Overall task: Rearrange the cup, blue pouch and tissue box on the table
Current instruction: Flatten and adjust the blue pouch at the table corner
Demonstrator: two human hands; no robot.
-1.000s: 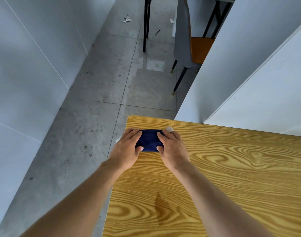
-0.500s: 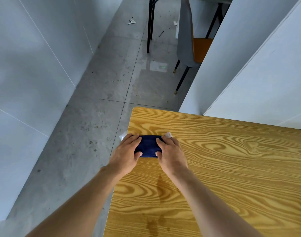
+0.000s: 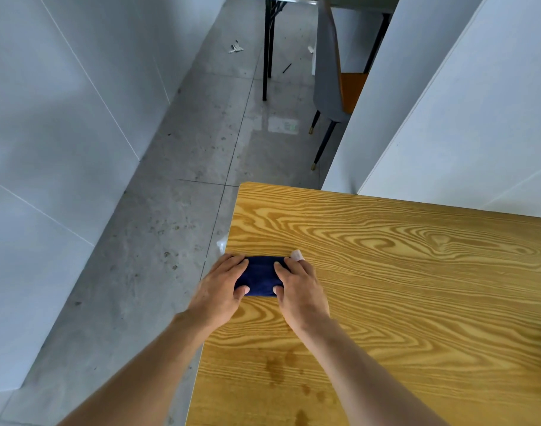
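Note:
A dark blue pouch (image 3: 260,276) lies flat on the wooden table (image 3: 401,287), close to its left edge. My left hand (image 3: 220,287) grips the pouch's left end, and my right hand (image 3: 300,287) grips its right end, thumbs on the near side. A small white tab (image 3: 296,255) sticks out past my right fingers. Neither the cup nor the tissue box is in view.
The table's left edge (image 3: 213,302) drops to a grey tiled floor. White panels (image 3: 447,118) rise behind the table's far edge. A grey and orange chair (image 3: 333,87) and black table legs (image 3: 267,47) stand farther back on the floor. Dark stains (image 3: 281,367) mark the near tabletop.
Both hands keep hold of the pouch; hands and pouch now sit farther back from the table's far edge, while the view shifts so that more tabletop shows beyond them.

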